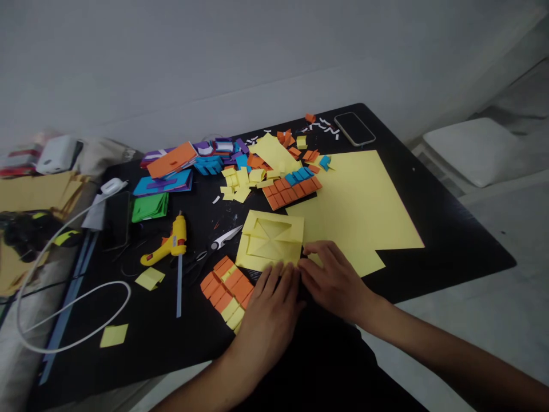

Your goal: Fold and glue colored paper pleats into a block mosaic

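A folded yellow paper square with crease lines lies on the black table. My left hand rests at its near edge, fingers stretched forward and pressed flat beside a cluster of small orange and yellow folded pieces. At the square's near right corner, my right hand has its fingers curled down onto the paper edge. A large yellow sheet lies just right of the square.
A yellow glue gun and scissors lie left of the square. Piles of orange, blue, purple and green paper pieces fill the far middle. A phone lies at the far edge. A white cable loops at left.
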The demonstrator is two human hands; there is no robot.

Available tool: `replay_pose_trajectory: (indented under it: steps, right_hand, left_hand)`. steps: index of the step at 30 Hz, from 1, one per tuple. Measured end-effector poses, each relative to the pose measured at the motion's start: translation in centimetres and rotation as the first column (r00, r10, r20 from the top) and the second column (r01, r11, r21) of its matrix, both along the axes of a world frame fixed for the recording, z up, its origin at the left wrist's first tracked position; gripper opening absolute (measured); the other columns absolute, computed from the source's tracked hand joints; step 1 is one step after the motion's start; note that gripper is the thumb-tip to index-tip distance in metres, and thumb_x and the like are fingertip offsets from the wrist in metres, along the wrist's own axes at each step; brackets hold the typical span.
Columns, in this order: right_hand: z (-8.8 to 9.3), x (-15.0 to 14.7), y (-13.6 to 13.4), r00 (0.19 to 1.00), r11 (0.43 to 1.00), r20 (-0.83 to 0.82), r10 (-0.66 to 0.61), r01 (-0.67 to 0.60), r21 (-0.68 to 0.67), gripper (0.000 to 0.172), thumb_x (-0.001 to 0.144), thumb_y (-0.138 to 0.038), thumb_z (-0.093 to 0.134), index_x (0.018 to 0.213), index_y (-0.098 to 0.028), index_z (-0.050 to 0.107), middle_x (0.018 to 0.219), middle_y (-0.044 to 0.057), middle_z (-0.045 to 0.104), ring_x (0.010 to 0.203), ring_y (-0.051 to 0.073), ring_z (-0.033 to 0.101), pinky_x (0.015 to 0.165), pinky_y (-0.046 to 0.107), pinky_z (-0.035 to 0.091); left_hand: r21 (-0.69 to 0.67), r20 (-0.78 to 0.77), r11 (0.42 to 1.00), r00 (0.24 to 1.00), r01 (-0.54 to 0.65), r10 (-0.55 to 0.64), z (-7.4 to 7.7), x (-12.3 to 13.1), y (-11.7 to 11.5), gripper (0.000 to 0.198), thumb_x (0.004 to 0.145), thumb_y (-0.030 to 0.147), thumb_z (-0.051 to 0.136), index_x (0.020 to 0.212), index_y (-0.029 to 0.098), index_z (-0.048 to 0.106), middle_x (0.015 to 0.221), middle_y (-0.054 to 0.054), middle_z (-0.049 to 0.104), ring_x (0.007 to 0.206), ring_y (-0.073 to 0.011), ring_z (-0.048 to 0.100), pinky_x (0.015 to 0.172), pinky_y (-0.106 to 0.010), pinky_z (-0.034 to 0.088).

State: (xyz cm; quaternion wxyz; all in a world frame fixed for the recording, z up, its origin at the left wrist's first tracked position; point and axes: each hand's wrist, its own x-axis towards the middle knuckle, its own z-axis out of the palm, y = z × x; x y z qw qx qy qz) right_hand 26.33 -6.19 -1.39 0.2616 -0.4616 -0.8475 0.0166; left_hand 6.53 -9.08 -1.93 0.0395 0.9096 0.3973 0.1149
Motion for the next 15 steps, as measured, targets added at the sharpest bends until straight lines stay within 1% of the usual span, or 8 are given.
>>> replay_pose_trajectory:
  steps: [1, 2, 5, 8, 10, 11, 13, 15]
  right_hand:
    - [0.0, 0.0, 0.1, 1.0, 1.0, -0.014, 0.003, -0.003, 0.001, 0.018, 0.099, -0.009, 0.055, 0.092, -0.017, 0.07, 0.106, 0.016, 0.067, 0.102, 0.029, 0.065, 0.091, 0.047, 0.062]
    - [0.1, 0.0, 0.3, 1.0, 1.0, -0.026, 0.016, -0.016, -0.002, 0.016, 0.098, -0.009, 0.056, 0.096, -0.017, 0.07, 0.109, 0.016, 0.068, 0.105, 0.029, 0.065, 0.093, 0.048, 0.061]
    - [0.3, 0.1, 1.5, 0.994, 0.995, -0.051, 0.095, -0.097, -0.029, 0.028, 0.095, -0.005, 0.053, 0.116, -0.016, 0.068, 0.134, 0.019, 0.065, 0.134, 0.033, 0.058, 0.113, 0.055, 0.053]
    - [0.1, 0.6, 3.0, 0.986, 0.979, -0.024, 0.166, -0.168, -0.118, 0.033, 0.097, -0.006, 0.052, 0.126, -0.015, 0.065, 0.143, 0.019, 0.063, 0.145, 0.032, 0.054, 0.123, 0.059, 0.044]
    - [-0.2, 1.0, 3.5, 0.983, 0.966, 0.003, 0.184, -0.18, -0.187, 0.03, 0.1, -0.011, 0.053, 0.127, -0.017, 0.065, 0.144, 0.019, 0.063, 0.145, 0.031, 0.055, 0.123, 0.06, 0.044]
    - [-0.3, 1.1, 3.6, 0.982, 0.96, 0.008, 0.188, -0.182, -0.213, 0.028, 0.102, -0.014, 0.055, 0.128, -0.019, 0.065, 0.145, 0.018, 0.063, 0.144, 0.031, 0.056, 0.123, 0.06, 0.045]
    - [-0.3, 1.3, 3.6, 0.981, 0.951, 0.013, 0.193, -0.184, -0.249, 0.029, 0.103, -0.019, 0.057, 0.132, -0.021, 0.064, 0.146, 0.016, 0.063, 0.142, 0.03, 0.058, 0.122, 0.058, 0.046]
    - [-0.2, 1.3, 3.3, 0.982, 0.951, 0.026, 0.187, -0.174, -0.257, 0.032, 0.104, -0.02, 0.059, 0.135, -0.022, 0.064, 0.145, 0.016, 0.063, 0.14, 0.03, 0.06, 0.122, 0.057, 0.047]
  left_hand:
    - [-0.015, 0.008, 1.0, 1.0, -0.001, 0.001, 0.0, 0.0, 0.0, 0.042, 0.107, 0.029, 0.054, 0.142, 0.006, 0.06, 0.149, -0.017, 0.066, 0.139, -0.0378, 0.062, 0.116, -0.057, 0.053]
    - [-0.031, 0.023, 1.0, 1.0, -0.001, 0.002, 0.1, 0.1, 0.1, 0.042, 0.106, 0.029, 0.056, 0.141, 0.007, 0.06, 0.148, -0.017, 0.067, 0.139, -0.0384, 0.062, 0.117, -0.058, 0.052]
    - [-0.1, 0.109, 0.995, 0.994, 0.015, -0.004, 0.8, -0.2, 0.2, 0.04, 0.105, 0.027, 0.057, 0.142, 0.01, 0.06, 0.146, -0.016, 0.068, 0.139, -0.0363, 0.062, 0.118, -0.058, 0.051]
    - [-0.135, 0.258, 0.989, 0.966, 0.057, -0.021, 2.5, -1.7, 0.7, 0.037, 0.107, 0.023, 0.053, 0.143, 0.014, 0.057, 0.147, -0.015, 0.066, 0.141, -0.0293, 0.06, 0.115, -0.049, 0.055]
    - [-0.125, 0.343, 0.992, 0.939, 0.029, 0.016, 4.1, -3.8, 1.4, 0.033, 0.107, 0.02, 0.053, 0.139, 0.02, 0.06, 0.143, -0.013, 0.067, 0.135, -0.0252, 0.063, 0.11, -0.043, 0.058]
    - [-0.114, 0.371, 0.993, 0.926, -0.026, 0.067, 4.8, -5.2, 2.0, 0.03, 0.106, 0.018, 0.054, 0.135, 0.023, 0.062, 0.137, -0.011, 0.07, 0.128, -0.0233, 0.067, 0.106, -0.04, 0.06]
    - [-0.067, 0.379, 0.976, 0.9, -0.206, 0.215, 6.0, -8.5, 3.5, 0.024, 0.105, 0.016, 0.055, 0.124, 0.026, 0.065, 0.121, -0.007, 0.073, 0.115, -0.0217, 0.071, 0.098, -0.038, 0.061]
    - [0.026, 0.326, 0.906, 0.86, -0.422, 0.392, 6.5, -12.2, 5.5, 0.018, 0.103, 0.02, 0.056, 0.117, 0.024, 0.066, 0.115, -0.008, 0.073, 0.109, -0.0255, 0.071, 0.096, -0.044, 0.06]
